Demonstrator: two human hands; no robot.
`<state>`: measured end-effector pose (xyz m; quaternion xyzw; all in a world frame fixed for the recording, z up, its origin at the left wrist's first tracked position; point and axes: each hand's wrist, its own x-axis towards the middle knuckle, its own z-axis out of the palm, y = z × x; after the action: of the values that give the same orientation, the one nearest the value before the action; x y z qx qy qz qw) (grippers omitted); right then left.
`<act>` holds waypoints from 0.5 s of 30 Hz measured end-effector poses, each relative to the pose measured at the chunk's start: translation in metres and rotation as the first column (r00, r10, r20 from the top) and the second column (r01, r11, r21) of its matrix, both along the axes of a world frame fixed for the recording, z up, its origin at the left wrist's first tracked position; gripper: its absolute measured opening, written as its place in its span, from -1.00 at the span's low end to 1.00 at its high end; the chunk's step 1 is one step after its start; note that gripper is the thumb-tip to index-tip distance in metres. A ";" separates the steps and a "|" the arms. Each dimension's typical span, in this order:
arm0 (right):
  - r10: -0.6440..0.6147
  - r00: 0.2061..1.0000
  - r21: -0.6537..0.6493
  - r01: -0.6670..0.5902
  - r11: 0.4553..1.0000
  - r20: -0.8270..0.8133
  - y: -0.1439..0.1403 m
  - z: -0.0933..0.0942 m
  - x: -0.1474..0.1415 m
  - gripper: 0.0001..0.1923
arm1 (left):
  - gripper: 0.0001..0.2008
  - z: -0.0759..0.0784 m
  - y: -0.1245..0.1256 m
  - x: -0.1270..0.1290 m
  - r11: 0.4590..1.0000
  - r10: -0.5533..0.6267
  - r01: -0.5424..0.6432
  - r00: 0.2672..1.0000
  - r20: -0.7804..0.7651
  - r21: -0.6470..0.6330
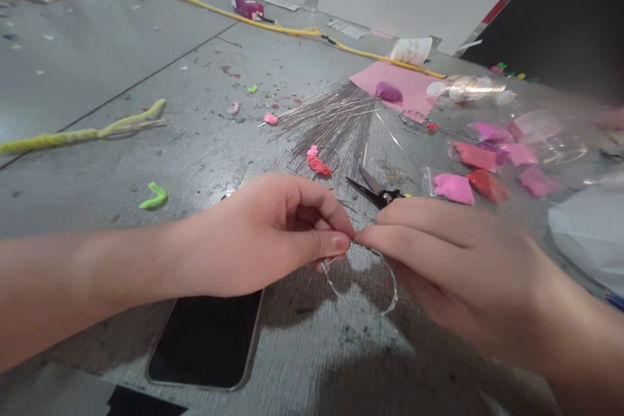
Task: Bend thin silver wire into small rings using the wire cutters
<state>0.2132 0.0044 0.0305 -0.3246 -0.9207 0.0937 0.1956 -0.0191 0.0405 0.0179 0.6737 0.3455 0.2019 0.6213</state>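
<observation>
Grey table (146, 84), scuffed and littered. Dark phone (207, 338) lies face-up under the left wrist. Bundle of thin silver wires (331, 118) fanned out behind; small scissors (375, 192) just beyond the right hand. Left hand (263, 237) and right hand (439, 253) meet fingertip to fingertip, both pinched shut on a thin silver wire loop (361, 286), which hangs curved below the fingers, just above the table.

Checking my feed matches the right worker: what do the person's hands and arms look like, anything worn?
Both the left hand and right hand are bare: no gloves, rings, watch or bracelets visible. Both forearms are uncovered to the frame edge, with no sleeves in view. Fingernails are short and unpainted.
</observation>
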 end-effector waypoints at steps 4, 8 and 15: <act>0.001 0.990 -0.070 -0.011 0.998 -0.140 0.006 -0.004 -0.002 -0.81 | -0.88 0.001 0.001 0.002 0.998 0.041 -0.039 0.999 0.031 -0.041; -0.063 0.950 -0.085 0.039 0.996 -0.305 0.008 -0.011 -0.010 -0.86 | -0.87 -0.001 0.000 0.003 0.980 0.050 -0.026 0.992 0.118 -0.197; 0.003 0.952 -0.104 -0.036 0.994 -0.308 0.004 0.000 -0.013 -0.78 | -0.77 -0.005 0.001 0.000 0.884 -0.026 0.126 0.975 0.221 -0.451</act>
<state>0.2003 0.0084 0.0308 -0.3071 -0.8758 0.1949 0.3174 -0.0194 0.0414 0.0132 0.4945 0.2895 0.1587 0.8040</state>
